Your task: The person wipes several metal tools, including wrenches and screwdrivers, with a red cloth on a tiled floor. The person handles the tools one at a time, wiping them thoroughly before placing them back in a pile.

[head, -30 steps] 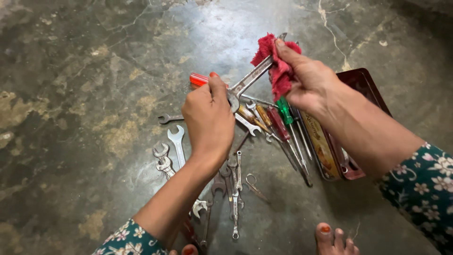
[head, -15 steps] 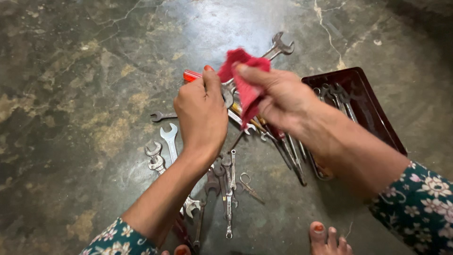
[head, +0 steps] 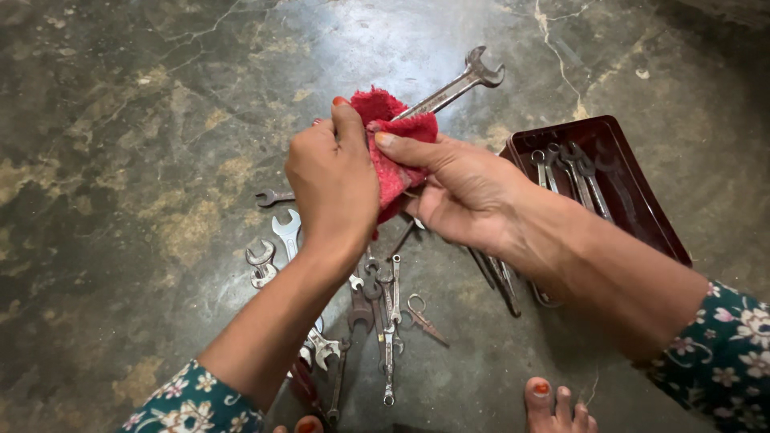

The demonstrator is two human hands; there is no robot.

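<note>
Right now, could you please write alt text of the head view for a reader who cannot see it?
Two bare hands, left hand and right hand, wrap a red cloth around a long open-end wrench. Below them, wrenches, pliers and small scissors lie on a stained concrete floor; a dark red tray holds more wrenches.

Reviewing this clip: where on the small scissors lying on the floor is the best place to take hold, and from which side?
Grip the small scissors at the two ring handles, coming from above. The rings sit at the upper left end, clear of the spanner pile beside them, while the closed blades taper to a thin point lying flat on the floor, giving fingers little purchase.
</note>
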